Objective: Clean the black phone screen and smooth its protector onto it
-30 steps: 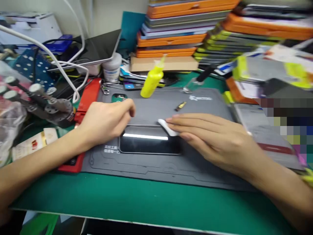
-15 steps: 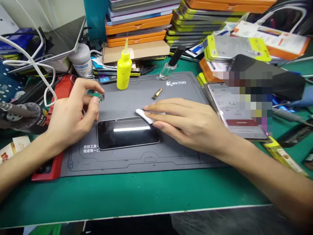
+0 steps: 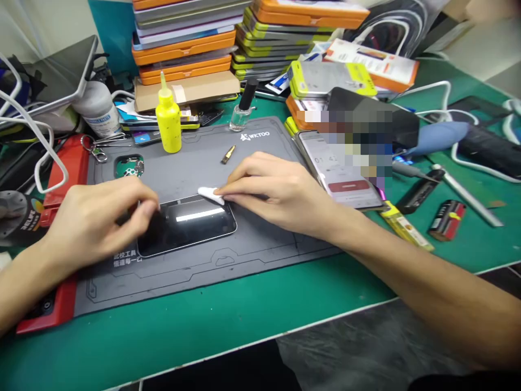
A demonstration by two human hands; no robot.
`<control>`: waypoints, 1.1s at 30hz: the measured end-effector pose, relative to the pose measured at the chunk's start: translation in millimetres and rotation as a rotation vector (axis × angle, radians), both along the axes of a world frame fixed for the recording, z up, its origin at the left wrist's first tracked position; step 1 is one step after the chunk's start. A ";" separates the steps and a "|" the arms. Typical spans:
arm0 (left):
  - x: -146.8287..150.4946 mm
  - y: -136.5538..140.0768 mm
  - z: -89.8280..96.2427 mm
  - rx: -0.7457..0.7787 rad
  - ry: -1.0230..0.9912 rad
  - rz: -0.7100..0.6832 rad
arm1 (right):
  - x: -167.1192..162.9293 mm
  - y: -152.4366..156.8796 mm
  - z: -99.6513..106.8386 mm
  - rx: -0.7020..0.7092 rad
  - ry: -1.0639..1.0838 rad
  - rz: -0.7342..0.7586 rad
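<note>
A folded white wipe is pinched between the thumb and fingers of my right hand. It rests at the upper right edge of a phone screen, which lies black and glossy on the grey work mat. A bright light strip reflects in the glass. My left hand is over the screen's left end, fingers loosely curled and a little blurred, with nothing visible in them. Whether its fingertips touch the glass is unclear. Behind that hand, a small green circuit board shows in a mat recess.
A yellow dropper bottle, a clear glass bottle and a small brass-coloured brush tip stand or lie behind the screen. A lit phone is at right. Stacked orange cases line the back; a red holder borders the left.
The view has turned to the right. My left hand has come down over the screen's left end, and my right-hand fingers have drawn into a tighter pinch on the wipe.
</note>
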State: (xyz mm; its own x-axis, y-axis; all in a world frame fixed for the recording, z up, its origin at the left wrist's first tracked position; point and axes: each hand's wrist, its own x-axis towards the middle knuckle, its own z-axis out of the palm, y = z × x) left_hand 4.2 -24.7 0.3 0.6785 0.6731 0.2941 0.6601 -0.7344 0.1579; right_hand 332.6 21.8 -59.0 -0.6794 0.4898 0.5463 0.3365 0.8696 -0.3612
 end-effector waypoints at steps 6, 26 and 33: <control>6.4 -2.1 -0.3 0.141 0.177 -0.325 | 8.7 -2.2 11.1 -0.247 -0.056 0.013; 7.1 -2.0 -0.6 0.058 0.009 -0.172 | 5.4 0.8 16.6 -0.755 -0.069 0.092; 3.8 -4.7 -0.3 0.048 0.076 -0.100 | 6.9 -8.7 19.5 -0.584 -0.115 0.058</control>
